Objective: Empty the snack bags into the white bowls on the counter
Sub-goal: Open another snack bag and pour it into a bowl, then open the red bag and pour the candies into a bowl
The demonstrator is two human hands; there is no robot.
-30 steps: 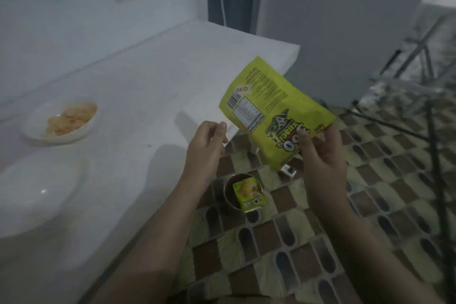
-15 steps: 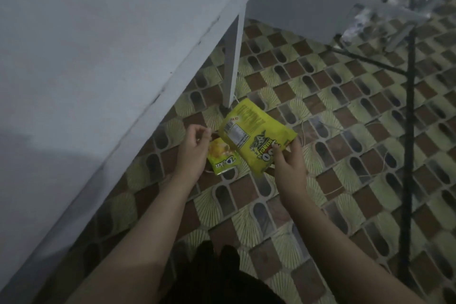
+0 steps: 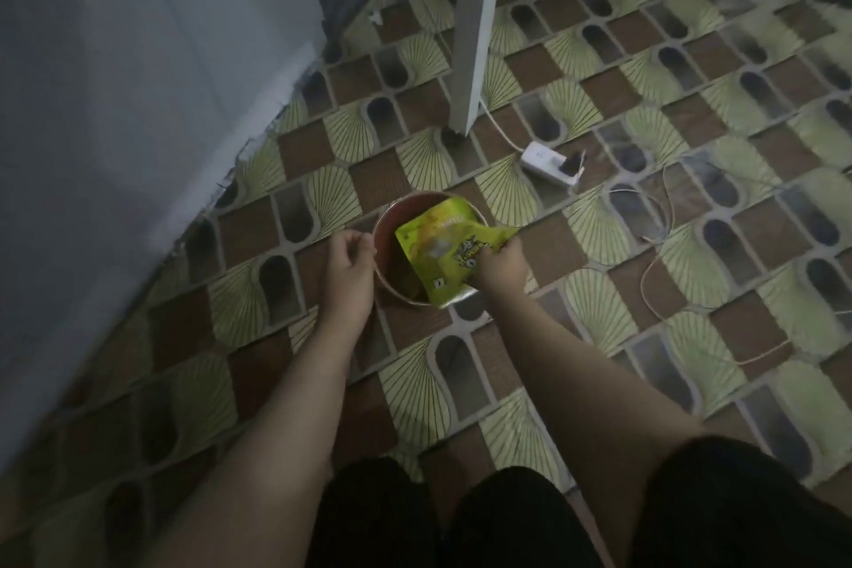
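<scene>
Nearest to me are my own dark-clad knees, then both forearms reaching down toward the floor; my right hand [image 3: 500, 263] pinches the yellow-green snack bag [image 3: 449, 251] at its right edge, fingers curled over the foil, and holds it tilted over the mouth of a round red bin [image 3: 392, 244] that stands on the floor; my left hand [image 3: 349, 251] sits just beside the bin's left rim, fingers curled in loosely, and I cannot tell whether it pinches anything or merely touches the rim; the bag looks flat and slack, so I judge it light, thin and crinkly, slippery foil that will fold rather than resist, best taken at a corner or along a sealed edge as it is now; it seems spent and bound for the bin, though its contents are not visible from here; beyond the bin the patterned tile floor [image 3: 599, 337] runs out in brown and pale green; a white power strip [image 3: 551, 161] with a dark plug lies near a white leg [image 3: 475, 23], thin cables trailing right; to the left rises the pale side of the surface [image 3: 115, 129]; the white bowls are out of view; the room is dim.
</scene>
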